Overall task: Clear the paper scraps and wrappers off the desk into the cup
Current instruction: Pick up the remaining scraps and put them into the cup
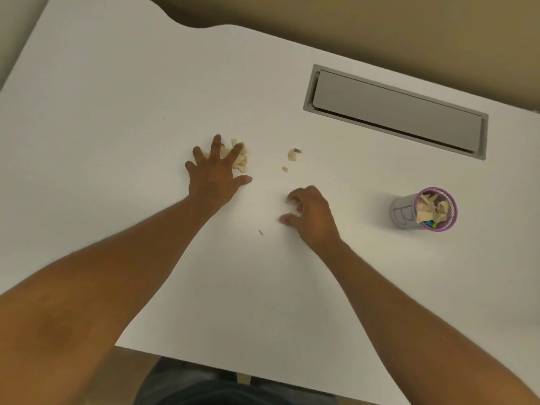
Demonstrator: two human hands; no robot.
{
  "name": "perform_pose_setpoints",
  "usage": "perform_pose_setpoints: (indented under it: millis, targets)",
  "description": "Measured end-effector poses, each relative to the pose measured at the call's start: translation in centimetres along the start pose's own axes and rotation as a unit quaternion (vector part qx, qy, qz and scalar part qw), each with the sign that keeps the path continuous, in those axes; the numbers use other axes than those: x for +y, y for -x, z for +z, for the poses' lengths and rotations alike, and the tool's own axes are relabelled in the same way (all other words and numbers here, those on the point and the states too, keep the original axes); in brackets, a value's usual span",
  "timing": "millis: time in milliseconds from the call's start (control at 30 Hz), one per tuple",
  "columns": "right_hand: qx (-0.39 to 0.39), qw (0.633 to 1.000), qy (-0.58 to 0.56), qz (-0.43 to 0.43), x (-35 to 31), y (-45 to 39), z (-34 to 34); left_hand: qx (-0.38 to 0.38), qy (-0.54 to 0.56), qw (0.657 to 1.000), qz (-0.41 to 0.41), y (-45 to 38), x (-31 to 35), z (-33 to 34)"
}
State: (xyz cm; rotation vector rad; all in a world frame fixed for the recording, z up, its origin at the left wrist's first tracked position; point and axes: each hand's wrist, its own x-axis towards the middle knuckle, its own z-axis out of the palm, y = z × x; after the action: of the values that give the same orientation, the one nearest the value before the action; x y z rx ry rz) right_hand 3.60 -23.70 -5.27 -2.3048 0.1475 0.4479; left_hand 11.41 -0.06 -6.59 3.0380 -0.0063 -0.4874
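On the white desk (pixel 117 141) my left hand (pixel 214 173) lies flat with fingers spread, its fingertips touching a pile of tan paper scraps (pixel 241 160). A smaller scrap (pixel 293 154) and a tiny bit (pixel 285 169) lie to the right of that pile. Another sliver (pixel 261 232) rests nearer the front edge. My right hand (pixel 311 213) hovers over the desk with fingers curled like a claw, holding nothing that I can see. The cup (pixel 403 213), grey mesh with a purple rim, stands at the right, holding crumpled tan paper and coloured bits.
A grey cable-tray lid (pixel 394 109) is set into the desk at the back right. The desk's curved back edge meets a tan wall. My lap shows under the front edge (pixel 204 365).
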Motion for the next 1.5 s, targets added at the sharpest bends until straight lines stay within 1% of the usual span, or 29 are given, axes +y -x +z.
perform_pose_setpoints:
  millis: [100, 133, 167, 267, 333, 400, 467, 533, 633, 733, 800, 867, 900, 933, 967, 1033, 1100, 1200, 1300, 1367, 1433, 1500]
  targets:
    - [0.073, 0.992, 0.096, -0.038, -1.0, -3.2, -1.5, 0.023, 0.029, 0.998, 0.051, 0.4, 0.4, -0.3]
    - [0.081, 0.988, 0.125, -0.044, -1.3, -4.3, -1.9, 0.030, 0.051, 0.996, 0.066, 0.7, 0.6, -0.3]
    - [0.074, 0.985, 0.146, -0.048, -1.5, -5.3, -2.1, 0.030, 0.076, 0.994, 0.079, 1.0, 0.8, -0.2]
    - [0.004, 0.978, 0.196, -0.071, -2.0, -7.8, -2.4, 0.012, 0.142, 0.985, 0.102, 2.2, 1.7, 0.2]
    - [-0.032, 0.961, 0.253, -0.104, -2.1, -8.5, -2.2, 0.011, 0.156, 0.981, 0.117, 3.1, 2.2, 0.7]
    - [-0.054, 0.950, 0.283, -0.123, -1.9, -7.8, -1.5, 0.010, 0.148, 0.980, 0.136, 3.7, 2.4, 1.1]
    - [-0.057, 0.936, 0.313, -0.149, -1.4, -6.3, -0.5, 0.001, 0.136, 0.979, 0.150, 4.2, 2.6, 1.2]
    - [-0.033, 0.923, 0.341, -0.177, -1.0, -4.7, 0.4, 0.000, 0.117, 0.979, 0.167, 4.2, 2.5, 1.1]
    - [-0.009, 0.939, 0.303, -0.162, -1.0, -3.3, 1.2, -0.001, 0.098, 0.979, 0.178, 3.9, 2.6, 0.9]
    - [-0.022, 0.942, 0.299, -0.154, -1.1, -3.0, 1.0, -0.005, 0.135, 0.977, 0.165, 3.9, 2.4, 0.8]
    - [-0.027, 0.958, 0.256, -0.128, -1.1, -3.3, 0.1, 0.001, 0.174, 0.973, 0.152, 4.2, 1.9, 0.6]
    - [-0.021, 0.985, 0.161, -0.061, -1.0, -3.5, -1.6, 0.005, 0.215, 0.966, 0.141, 4.5, 1.3, 0.5]
    - [-0.010, 0.993, 0.111, -0.025, -0.6, -3.5, -2.6, 0.005, 0.240, 0.962, 0.132, 4.6, 1.0, 0.5]
    - [0.003, 0.996, 0.088, 0.006, -0.1, -3.2, -3.5, 0.002, 0.264, 0.957, 0.119, 4.7, 0.7, 0.6]
    - [0.002, 0.996, 0.085, 0.035, 0.5, -2.7, -4.2, 0.000, 0.289, 0.952, 0.103, 4.8, 0.4, 0.7]
    - [-0.032, 0.991, 0.093, 0.086, 1.3, -1.6, -4.6, -0.001, 0.344, 0.936, 0.067, 5.0, 0.0, 1.0]
    - [-0.059, 0.988, 0.084, 0.112, 1.4, -0.7, -3.5, 0.003, 0.382, 0.923, 0.032, 5.3, -0.1, 1.3]
    - [-0.036, 0.995, 0.042, 0.083, 0.4, -0.4, -1.2, 0.009, 0.411, 0.912, -0.017, 5.7, 0.2, 1.7]
    - [-0.024, 0.998, -0.019, 0.047, -1.3, -1.0, -0.1, 0.019, 0.418, 0.908, -0.033, 6.2, 0.4, 1.9]
    - [0.001, 0.999, 0.028, 0.016, -2.2, -1.3, 0.5, 0.025, 0.418, 0.907, -0.035, 6.3, 0.4, 2.0]
    - [0.033, 0.990, 0.136, -0.003, -3.2, -1.3, 1.5, 0.031, 0.419, 0.907, -0.043, 6.3, 0.3, 2.1]
    - [0.035, 0.980, 0.198, -0.001, -3.9, -1.1, 2.7, 0.039, 0.420, 0.906, -0.047, 6.3, 0.3, 2.2]
